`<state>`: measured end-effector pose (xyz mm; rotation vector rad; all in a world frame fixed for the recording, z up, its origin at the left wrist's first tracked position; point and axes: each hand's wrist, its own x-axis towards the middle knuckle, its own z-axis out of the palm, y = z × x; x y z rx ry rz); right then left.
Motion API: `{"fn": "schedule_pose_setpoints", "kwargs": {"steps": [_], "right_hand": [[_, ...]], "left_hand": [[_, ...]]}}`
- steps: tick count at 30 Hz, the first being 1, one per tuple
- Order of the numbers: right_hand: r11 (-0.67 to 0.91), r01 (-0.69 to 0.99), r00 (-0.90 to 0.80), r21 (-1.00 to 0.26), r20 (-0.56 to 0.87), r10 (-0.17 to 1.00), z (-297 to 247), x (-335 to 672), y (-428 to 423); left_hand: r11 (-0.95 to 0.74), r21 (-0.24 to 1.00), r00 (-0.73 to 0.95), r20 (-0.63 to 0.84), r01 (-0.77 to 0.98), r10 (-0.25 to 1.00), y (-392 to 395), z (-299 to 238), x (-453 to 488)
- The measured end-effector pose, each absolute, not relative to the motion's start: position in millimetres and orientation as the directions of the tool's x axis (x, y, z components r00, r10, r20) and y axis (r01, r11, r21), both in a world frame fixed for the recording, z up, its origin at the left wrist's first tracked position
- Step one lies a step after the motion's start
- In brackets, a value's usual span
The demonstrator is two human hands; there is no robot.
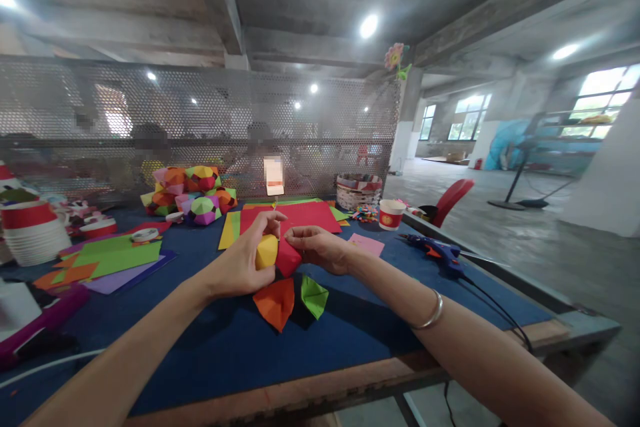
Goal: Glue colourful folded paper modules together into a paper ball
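Observation:
Above the middle of the blue table, my left hand [241,263] is closed around a yellow folded paper piece [267,252]. My right hand [321,248] pinches a red folded paper piece [288,259] right beside it. The two pieces meet, but I cannot tell whether they are joined. Just below my hands lie an orange folded paper piece [275,303] and a green folded paper piece [315,296]. Flat red sheets [305,215] lie behind my hands, over yellow and green ones.
Finished-looking paper balls [203,209] are piled at the back left. Coloured sheets [117,255] and stacked paper cups [34,233] are on the left. At right are a glue gun [437,252] with its cord, a paper cup [391,214] and a woven basket [357,192].

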<state>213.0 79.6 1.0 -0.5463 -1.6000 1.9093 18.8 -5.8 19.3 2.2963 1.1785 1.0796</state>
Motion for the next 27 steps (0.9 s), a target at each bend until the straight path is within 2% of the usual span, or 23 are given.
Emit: {"fn": "schedule_pose_setpoints", "kwargs": {"steps": [10,14,18,27], "right_hand": [[-0.156,-0.193,-0.726,-0.969,0.034,0.687,-0.3,209.6,77.3],[-0.166,-0.194,-0.735,-0.967,0.031,0.677,0.2,209.9,76.5],[-0.134,-0.192,-0.764,-0.972,0.062,0.643,2.1,209.4,72.7],[-0.074,-0.165,-0.727,-0.984,0.071,0.683,2.0,203.0,61.4]], "left_hand": [[-0.581,0.594,0.346,0.471,0.556,0.812,-8.1,18.8,21.2],[-0.549,0.663,0.324,0.443,0.509,0.836,-5.5,18.9,20.4],[-0.517,0.746,0.203,0.478,0.42,0.854,4.1,16.5,21.5],[-0.499,0.77,-0.002,0.545,0.399,0.839,2.3,17.1,33.1]]}}
